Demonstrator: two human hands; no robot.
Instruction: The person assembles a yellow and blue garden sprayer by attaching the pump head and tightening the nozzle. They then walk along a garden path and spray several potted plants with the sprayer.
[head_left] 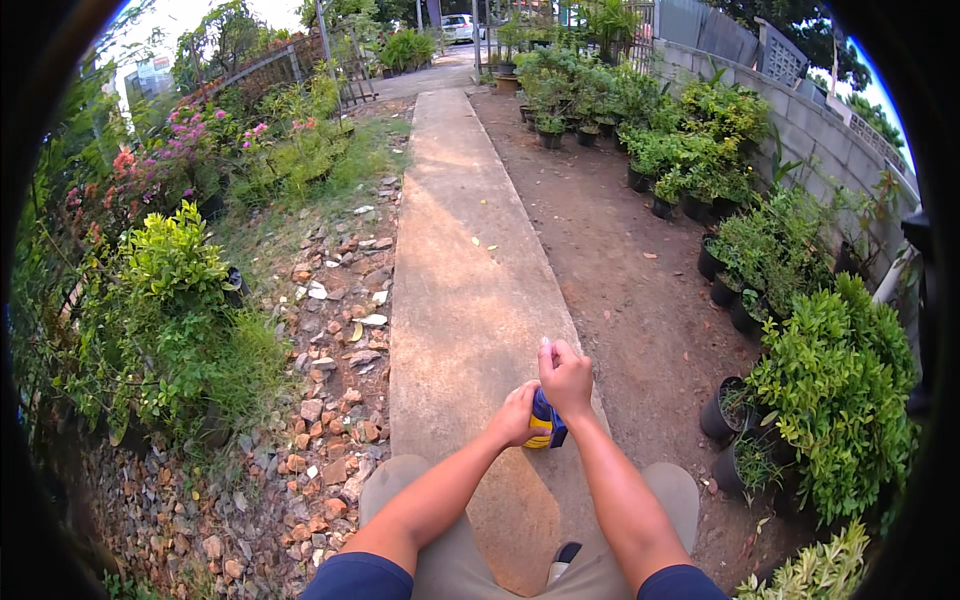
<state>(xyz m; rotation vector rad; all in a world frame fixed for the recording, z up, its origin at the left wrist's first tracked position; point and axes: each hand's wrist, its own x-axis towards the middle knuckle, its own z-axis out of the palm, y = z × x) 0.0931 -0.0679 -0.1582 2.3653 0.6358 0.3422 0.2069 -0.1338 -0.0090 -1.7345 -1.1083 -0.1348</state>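
Low in front of my knees, a small yellow and blue container [541,432] stands over the concrete path; its exact kind is hard to make out. My left hand [516,414] is wrapped round its left side. Just above and to the right, my right hand [566,376] is closed in a fist with the thumb pointing up. What that hand grips, if anything, is hidden. Both forearms reach in from the lower edge and partly cover the container.
The concrete path [460,270] runs ahead, with loose stones [335,410] and flowering bushes [180,160] on the left. Bare soil [620,270], potted plants [725,408] and a grey block wall [800,135] lie to the right. A car [460,28] is far off.
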